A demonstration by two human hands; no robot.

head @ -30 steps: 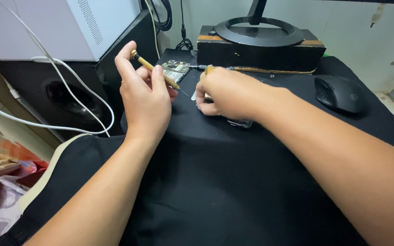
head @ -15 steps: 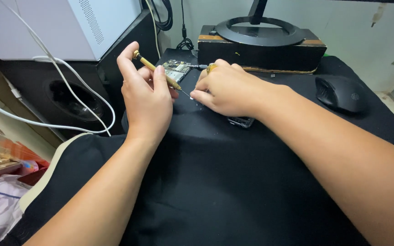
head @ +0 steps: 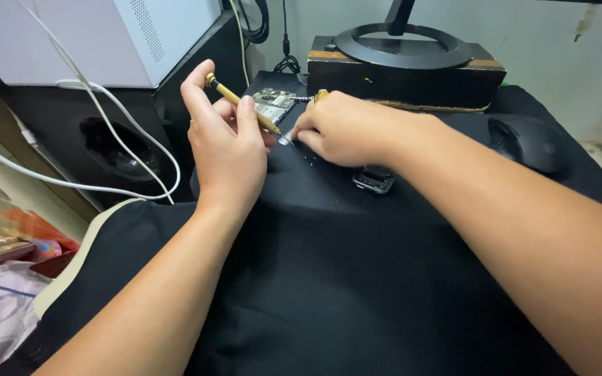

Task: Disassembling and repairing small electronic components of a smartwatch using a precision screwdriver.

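Your black-covered surface (head: 357, 278) carries a circuit board (head: 273, 104) at its far edge, just beyond both hands. Your left hand (head: 228, 150) pinches a brass screwdriver (head: 240, 103), its shaft slanting from far left down to near right, tip just beside your right hand (head: 346, 129), which is curled, fingers pressed together over something tiny.

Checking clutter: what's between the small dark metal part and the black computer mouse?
Head view: only bare black cloth between small dark metal part and black computer mouse; right forearm crosses above.

Soft, even indoor light, sharp focus, slight wide-angle stretch at edges.
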